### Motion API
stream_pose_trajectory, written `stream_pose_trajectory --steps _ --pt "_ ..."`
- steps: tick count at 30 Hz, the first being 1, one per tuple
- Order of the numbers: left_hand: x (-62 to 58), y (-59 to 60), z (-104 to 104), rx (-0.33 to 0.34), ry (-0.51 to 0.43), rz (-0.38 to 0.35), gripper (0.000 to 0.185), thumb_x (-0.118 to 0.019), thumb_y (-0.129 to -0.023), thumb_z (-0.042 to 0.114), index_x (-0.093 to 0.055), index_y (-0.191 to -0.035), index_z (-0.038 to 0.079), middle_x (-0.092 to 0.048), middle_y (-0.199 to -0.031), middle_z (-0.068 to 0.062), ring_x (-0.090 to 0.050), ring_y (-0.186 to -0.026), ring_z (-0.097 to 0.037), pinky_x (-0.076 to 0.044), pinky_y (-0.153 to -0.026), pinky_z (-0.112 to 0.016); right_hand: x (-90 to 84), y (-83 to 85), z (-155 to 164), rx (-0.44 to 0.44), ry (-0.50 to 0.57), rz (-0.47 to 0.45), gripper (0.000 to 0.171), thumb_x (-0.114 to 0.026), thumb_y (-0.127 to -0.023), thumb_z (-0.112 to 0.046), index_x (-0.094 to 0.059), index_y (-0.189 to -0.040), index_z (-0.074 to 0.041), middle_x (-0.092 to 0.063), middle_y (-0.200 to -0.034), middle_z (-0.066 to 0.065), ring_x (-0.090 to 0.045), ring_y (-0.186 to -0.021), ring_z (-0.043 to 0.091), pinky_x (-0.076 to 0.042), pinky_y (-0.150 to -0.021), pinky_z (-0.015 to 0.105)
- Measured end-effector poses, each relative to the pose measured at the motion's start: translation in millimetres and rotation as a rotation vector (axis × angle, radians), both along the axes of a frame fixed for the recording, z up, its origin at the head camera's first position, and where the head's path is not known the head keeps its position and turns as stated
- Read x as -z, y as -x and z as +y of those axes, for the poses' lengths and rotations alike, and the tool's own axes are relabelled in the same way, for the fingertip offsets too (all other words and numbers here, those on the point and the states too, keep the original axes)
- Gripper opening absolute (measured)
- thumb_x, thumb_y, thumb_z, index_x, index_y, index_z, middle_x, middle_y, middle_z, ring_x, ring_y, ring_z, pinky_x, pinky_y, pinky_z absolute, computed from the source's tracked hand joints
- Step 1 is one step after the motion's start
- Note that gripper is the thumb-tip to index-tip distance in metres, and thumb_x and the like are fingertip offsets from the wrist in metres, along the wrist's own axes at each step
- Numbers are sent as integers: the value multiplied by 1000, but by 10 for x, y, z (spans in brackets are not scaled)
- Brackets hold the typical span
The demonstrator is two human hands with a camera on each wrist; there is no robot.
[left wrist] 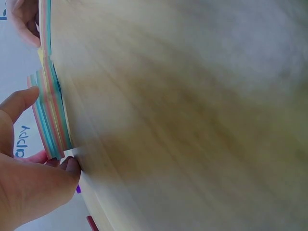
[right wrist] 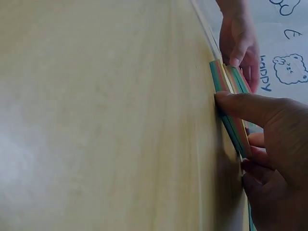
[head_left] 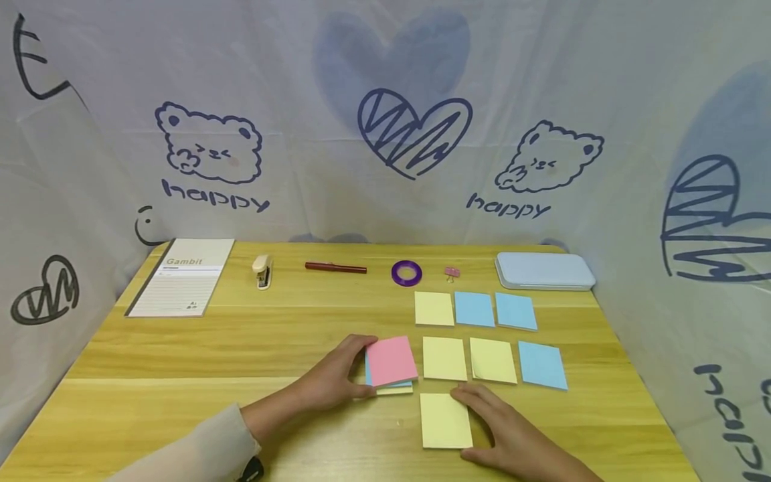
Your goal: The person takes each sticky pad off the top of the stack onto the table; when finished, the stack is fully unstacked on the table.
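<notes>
1. Five o'clock in the head view: the right hand (head_left: 508,432), partly spread, grips the yellow-topped stack (head_left: 444,422) of sticky notes by opposite edges.
2. Six o'clock: the left hand (head_left: 334,376), likewise curved, pinches the pink-topped stack (head_left: 391,361), its layers skewed.
3. Both stacks look light and firm but liable to slide apart; best held low, by opposite edges.
4. Nine o'clock: the notebook (head_left: 181,284) reads "Gambit".
5. Beyond, the cloth (head_left: 301,167) reads "happy", just above nine and three.

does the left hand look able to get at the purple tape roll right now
Probably not right away: the left hand grips the pink-topped stack. If it let go, likely yes, as nothing seems to stand between it and the purple tape roll.
</notes>
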State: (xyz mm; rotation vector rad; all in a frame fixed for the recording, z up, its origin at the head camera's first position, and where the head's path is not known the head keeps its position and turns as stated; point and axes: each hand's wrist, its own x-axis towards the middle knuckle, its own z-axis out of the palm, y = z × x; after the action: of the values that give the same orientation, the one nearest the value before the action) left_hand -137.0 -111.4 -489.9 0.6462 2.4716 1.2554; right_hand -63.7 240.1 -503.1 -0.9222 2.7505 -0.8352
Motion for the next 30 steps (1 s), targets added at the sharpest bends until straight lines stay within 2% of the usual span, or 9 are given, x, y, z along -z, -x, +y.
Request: stream_pose_trajectory --steps 8,12,22,26,30 --pt "-3 2 -4 2 -2 0 85 -87 -84 14 -39 -153 0 -46 -150 -16 -43 -144 -35 -33 -121 -51 -110 -9 -5 1 -33 34 83 -76 -88 -57 -47 -154 -16 -47 -152 -5 -53 -134 22 -53 -104 47" --pt "-6 -2 -4 6 -2 1 85 -86 -84 14 -39 -153 0 -46 -150 -16 -43 -144 -35 -33 -121 -51 -225 40 -17 4 -28 14 82 -79 -87 -53 -47 -153 -17 -49 -152 -6 -54 -134 22 -51 -105 52" --pt "-10 -6 -4 5 -1 -3 85 -86 -84 13 -38 -154 0 -45 -150 -17 -43 -144 -35 -33 -121 -51 -449 467 -191 -61 64 -6 79 -83 -88 -34 -44 -154 -14 -49 -152 1 -51 -137 30 -49 -107 54" --pt "-13 -6 -5 5 -5 -5 85 -86 -84 13 -39 -153 0 -46 -150 -17 -43 -143 -36 -33 -121 -52 -450 667 -314 -69 88 -27 82 -84 -88 -32 -42 -156 -14 -47 -155 6 -50 -139 32 -46 -110 55" --pt "-14 0 -6 9 -8 -5 85 -86 -84 12 -39 -153 0 -46 -150 -16 -42 -144 -35 -34 -120 -52 -419 834 -440 -64 102 -87 85 -84 -87 -35 -41 -158 -14 -42 -160 7 -44 -144 34 -42 -113 59"
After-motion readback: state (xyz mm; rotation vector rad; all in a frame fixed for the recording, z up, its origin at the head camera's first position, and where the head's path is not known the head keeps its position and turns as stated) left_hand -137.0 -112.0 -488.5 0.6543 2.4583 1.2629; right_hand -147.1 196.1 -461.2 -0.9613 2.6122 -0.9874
